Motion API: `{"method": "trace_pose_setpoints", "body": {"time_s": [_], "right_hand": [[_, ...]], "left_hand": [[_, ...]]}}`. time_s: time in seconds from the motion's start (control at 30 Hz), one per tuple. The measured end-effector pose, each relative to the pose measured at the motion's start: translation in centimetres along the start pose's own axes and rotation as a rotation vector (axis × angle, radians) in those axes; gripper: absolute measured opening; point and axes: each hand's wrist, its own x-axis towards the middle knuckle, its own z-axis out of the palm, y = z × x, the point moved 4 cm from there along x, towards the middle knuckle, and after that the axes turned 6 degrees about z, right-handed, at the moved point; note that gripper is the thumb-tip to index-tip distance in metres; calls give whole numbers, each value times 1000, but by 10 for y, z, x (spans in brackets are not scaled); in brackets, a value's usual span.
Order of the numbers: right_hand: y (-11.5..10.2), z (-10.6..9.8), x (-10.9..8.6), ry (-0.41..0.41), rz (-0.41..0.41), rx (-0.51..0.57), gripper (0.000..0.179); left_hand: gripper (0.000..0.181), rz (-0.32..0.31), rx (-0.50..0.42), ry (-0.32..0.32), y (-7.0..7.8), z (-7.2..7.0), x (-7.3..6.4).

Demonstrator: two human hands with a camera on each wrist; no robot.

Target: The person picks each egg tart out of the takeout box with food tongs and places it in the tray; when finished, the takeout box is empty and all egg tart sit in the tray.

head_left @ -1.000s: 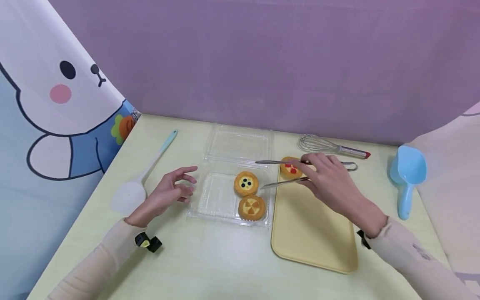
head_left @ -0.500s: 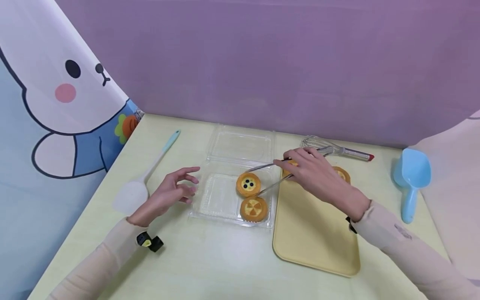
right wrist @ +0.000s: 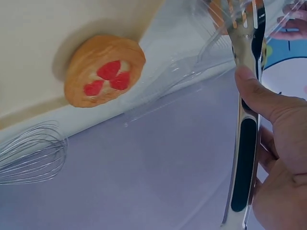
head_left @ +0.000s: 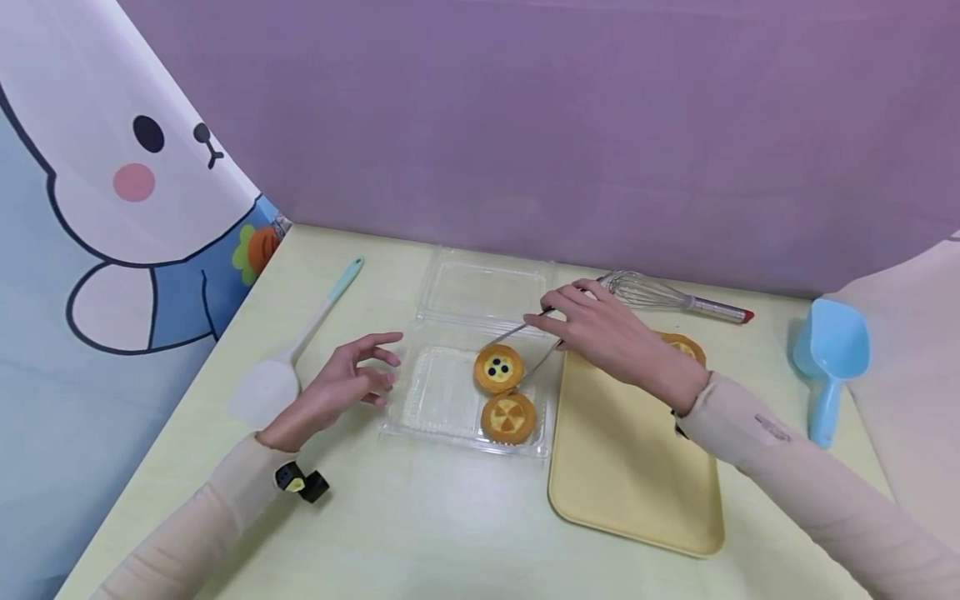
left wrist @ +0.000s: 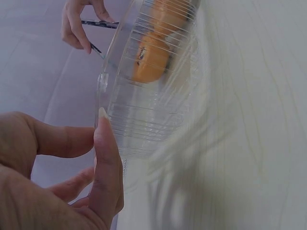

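Observation:
My right hand (head_left: 600, 333) holds metal tongs (right wrist: 245, 158) with dark grip inlays, thumb along one arm. The tong tips stand on either side of a round tart with dark berries (head_left: 498, 369), inside a clear plastic clamshell box (head_left: 435, 392). Just in front of it in the box sits a second tart with a wedge-patterned top (head_left: 508, 418). My left hand (head_left: 348, 379) is by the box's left edge, fingers loosely bent and holding nothing; in the left wrist view its fingertips are right at the rim.
A yellow tray (head_left: 637, 467) lies right of the box, bearing a red-topped tart (right wrist: 105, 72) and another tart (head_left: 684, 346) partly behind my wrist. Around lie a whisk (head_left: 675, 298), a blue scoop (head_left: 831, 350) and a white spatula (head_left: 270, 383). The box lid (head_left: 487, 287) lies folded back.
My right hand has moved left with the tongs, bringing their tips from beside the berry tart to around it. A tart at the tray's far right has come into view. The left hand stays put.

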Motion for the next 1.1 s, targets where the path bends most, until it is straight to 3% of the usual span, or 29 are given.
{"method": "trace_pose_setpoints", "body": {"time_s": [0.33,1.1], "right_hand": [[-4,-3,22,-14,-97,-70,56],[-12,-5,28,-3,-112,-108,54]], "left_hand": [[73,-1,-10,7,0,0,-1],[76,10,-15,0,-2,0,1]]}}
